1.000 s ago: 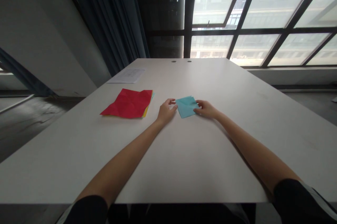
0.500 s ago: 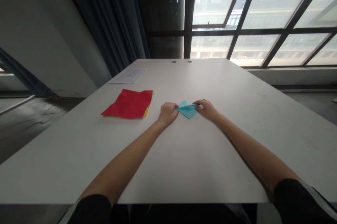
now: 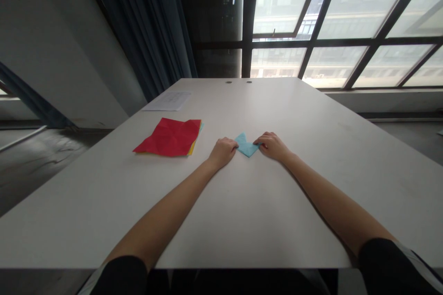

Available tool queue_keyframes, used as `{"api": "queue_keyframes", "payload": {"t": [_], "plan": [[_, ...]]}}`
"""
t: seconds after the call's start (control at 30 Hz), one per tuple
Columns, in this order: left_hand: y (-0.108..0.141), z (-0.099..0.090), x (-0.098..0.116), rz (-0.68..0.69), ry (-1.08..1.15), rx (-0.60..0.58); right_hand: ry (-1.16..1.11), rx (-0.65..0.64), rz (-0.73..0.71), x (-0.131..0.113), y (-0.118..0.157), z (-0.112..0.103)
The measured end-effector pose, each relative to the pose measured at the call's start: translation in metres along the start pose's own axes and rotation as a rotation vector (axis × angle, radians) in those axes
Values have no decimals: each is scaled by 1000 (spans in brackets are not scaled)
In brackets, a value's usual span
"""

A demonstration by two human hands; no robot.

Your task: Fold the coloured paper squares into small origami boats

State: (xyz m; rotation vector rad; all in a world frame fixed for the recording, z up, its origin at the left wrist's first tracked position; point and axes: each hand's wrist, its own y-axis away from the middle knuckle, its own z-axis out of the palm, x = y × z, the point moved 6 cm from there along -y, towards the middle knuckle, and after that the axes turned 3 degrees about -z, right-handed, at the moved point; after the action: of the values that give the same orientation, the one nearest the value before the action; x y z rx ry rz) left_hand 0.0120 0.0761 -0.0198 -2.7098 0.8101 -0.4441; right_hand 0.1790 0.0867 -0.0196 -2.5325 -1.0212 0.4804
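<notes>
A small light-blue folded paper (image 3: 248,148) lies on the white table in front of me, with a pointed flap standing out at its far left side. My left hand (image 3: 224,151) pinches its left corner, fingers closed. On the opposite side, my right hand (image 3: 272,145) grips the right corner between thumb and fingers. The paper's two outer corners are hidden under my fingertips.
To the left lies a stack of creased paper sheets, red (image 3: 173,137) on top, with yellow and light-blue edges showing beneath. A printed white sheet (image 3: 168,101) rests at the table's far left edge. Two round dark discs (image 3: 238,82) sit near the far edge.
The light-blue paper's upper layer has gone from a raised ridge across the middle to lying flatter, forming a notch. My left hand has shifted slightly right and nearer to me.
</notes>
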Motion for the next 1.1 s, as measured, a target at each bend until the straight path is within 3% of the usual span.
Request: {"api": "queue_keyframes", "payload": {"t": [0.3, 0.47, 0.6, 0.73, 0.87, 1.1], "plan": [[0, 0, 10, -24, -201, -76, 211, -45, 148, 10, 6, -7], [2, 0, 17, 20, -287, -91, 229, 17, 186, 9, 9, -16], [5, 3, 18, 40, -280, -100, 90, 132, 98, -10, 3, -19], [5, 4, 17, 33, -284, -110, -110, 68, -71, -35, -3, -4], [5, 4, 17, 34, -297, -107, -119, -23, -44, -37, -4, 9], [4, 3, 20, 49, -288, -94, -41, -67, -19, -33, -3, 10]]}}
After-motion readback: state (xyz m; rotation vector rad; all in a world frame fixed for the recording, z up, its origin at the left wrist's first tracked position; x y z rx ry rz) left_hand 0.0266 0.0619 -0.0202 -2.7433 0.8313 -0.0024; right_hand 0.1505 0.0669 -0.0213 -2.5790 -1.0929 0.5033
